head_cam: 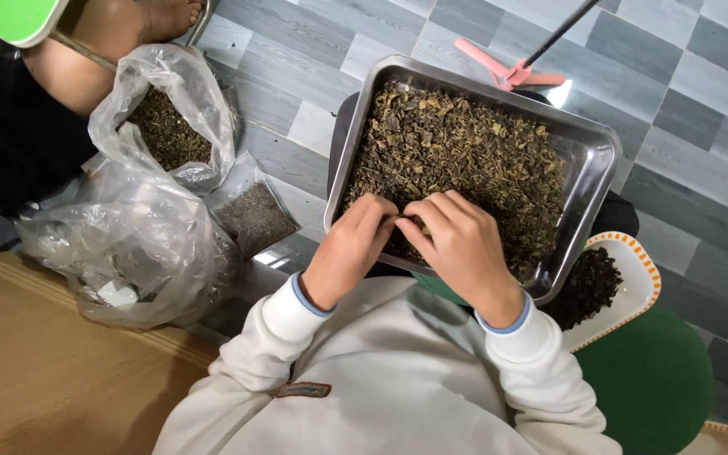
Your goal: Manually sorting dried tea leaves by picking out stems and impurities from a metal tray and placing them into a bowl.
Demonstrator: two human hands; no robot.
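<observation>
fingertips [391,221] buried in leaves, dish [642,278] partly under tray [600,160], green stool [659,379] cut off

the tray [597,160] is bare metal, smooth and glossy along its rim, and it is heaped with dried leaves [457,160], matt, crinkled and rough. the clear bags [141,236] are thin plastic film, creased and shiny (one looks cloudier than the others). the sleeves [297,324] are soft matt cloth with ribbed cuffs. the floor [693,76] is smooth grey tile with a faint sheen, the mat [27,354] a matt woven tan, and the shallow dish [638,282] glossy.
</observation>
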